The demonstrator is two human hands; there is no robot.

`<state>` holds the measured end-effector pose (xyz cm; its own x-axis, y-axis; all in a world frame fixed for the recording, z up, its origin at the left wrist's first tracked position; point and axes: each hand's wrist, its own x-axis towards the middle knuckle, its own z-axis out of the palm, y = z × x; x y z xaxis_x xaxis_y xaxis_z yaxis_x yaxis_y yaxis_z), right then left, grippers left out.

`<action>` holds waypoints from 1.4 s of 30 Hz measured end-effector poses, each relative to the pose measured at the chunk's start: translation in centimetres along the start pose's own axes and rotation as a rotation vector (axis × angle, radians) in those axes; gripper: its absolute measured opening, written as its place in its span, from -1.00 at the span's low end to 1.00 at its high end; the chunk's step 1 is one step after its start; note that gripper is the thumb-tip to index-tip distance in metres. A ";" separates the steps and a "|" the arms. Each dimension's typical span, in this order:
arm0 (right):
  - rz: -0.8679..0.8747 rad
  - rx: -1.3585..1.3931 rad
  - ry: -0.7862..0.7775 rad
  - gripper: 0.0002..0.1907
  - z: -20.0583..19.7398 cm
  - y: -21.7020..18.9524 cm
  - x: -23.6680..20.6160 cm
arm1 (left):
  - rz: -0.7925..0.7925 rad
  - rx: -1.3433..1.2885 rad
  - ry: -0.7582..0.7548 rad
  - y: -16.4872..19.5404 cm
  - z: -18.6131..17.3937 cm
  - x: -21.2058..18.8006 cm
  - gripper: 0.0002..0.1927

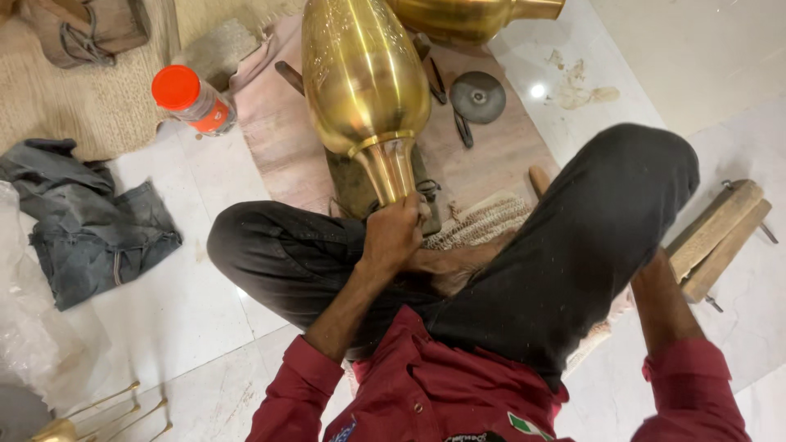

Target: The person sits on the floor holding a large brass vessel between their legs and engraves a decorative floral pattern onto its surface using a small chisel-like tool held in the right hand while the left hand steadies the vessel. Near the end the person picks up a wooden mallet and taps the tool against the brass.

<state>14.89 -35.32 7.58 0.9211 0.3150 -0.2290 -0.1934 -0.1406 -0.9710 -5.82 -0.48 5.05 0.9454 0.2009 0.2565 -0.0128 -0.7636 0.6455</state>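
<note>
Brass vase [364, 82], large and polished, lies tilted on a dark block [352, 184] over a pinkish cloth [278, 131] on the marble floor [188, 303], its narrow neck pointing toward the seated person. Left hand [393, 233]: fingers curled tightly around the neck of the vase, gripping it just above the person's crossed legs in dark trousers [573, 237]. Right hand: hidden behind the raised right knee; only the forearm [667, 307] in a red sleeve shows, so its fingers cannot be judged. Second brass vessel [467, 16] lies beyond the vase at the top edge. A dark round disc [478, 96] rests on the cloth to the right. A bottle with an orange cap [192, 98] stands left of the cloth, near a grey crumpled garment [90, 221]. Wooden block pieces [716, 237] lie on the floor at right.
</note>
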 end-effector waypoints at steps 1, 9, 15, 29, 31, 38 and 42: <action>0.013 -0.004 0.006 -0.54 0.2 -0.1 0.1 | -0.005 0.008 -0.011 0.6 -0.3 0.0 -0.77; 0.082 0.000 -0.022 -0.56 4.5 -1.9 3.3 | 0.055 0.018 -0.051 3.4 2.4 -4.8 -0.67; 0.147 -0.010 0.024 -0.56 4.4 -1.3 2.5 | 0.144 0.036 -0.131 2.6 4.0 -6.5 -0.80; 0.507 -0.183 0.331 -0.50 2.7 3.6 -4.4 | 0.164 -0.135 -0.237 2.7 1.0 -6.3 -0.58; 0.542 -0.200 0.347 -0.49 2.6 4.3 -6.0 | 0.079 -0.211 -0.237 2.8 0.9 -6.1 -0.58; 0.399 -0.334 0.217 -0.54 4.3 6.9 -10.0 | -0.155 -0.458 -0.277 1.5 -0.2 -6.1 -0.63; 0.225 -0.517 0.292 -0.62 4.6 6.5 -11.3 | -0.278 -0.647 -0.432 1.6 -3.1 -4.0 -0.62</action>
<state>1.67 -35.48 3.52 0.9452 -0.0342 -0.3248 -0.2723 -0.6315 -0.7259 -10.68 -0.65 7.30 0.9819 -0.0243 -0.1880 0.1801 -0.1897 0.9652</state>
